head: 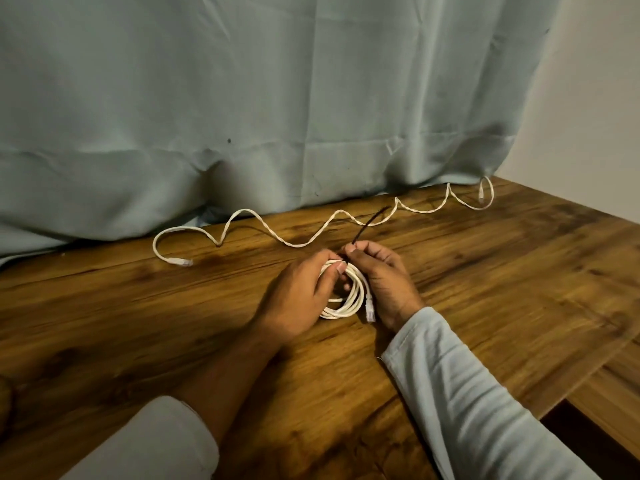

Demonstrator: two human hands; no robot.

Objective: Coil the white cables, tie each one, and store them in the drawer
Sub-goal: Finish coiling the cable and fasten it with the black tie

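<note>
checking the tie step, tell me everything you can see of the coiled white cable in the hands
The coiled white cable is a thin, plastic-looking cord wound into several round loops, lying on or just above the wooden table. One clear plug hangs at its lower right. The left hand grips its left side; the right hand pinches a dark tie at the coil's top.

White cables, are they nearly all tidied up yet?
Not quite. Done: one cable is wound into a coil. In hand: the left hand holds that coil while the right hand pinches a dark tie at its top, not yet fastened. Left: the second cable lies wavy and uncoiled by the curtain, and nothing is stored.
</note>
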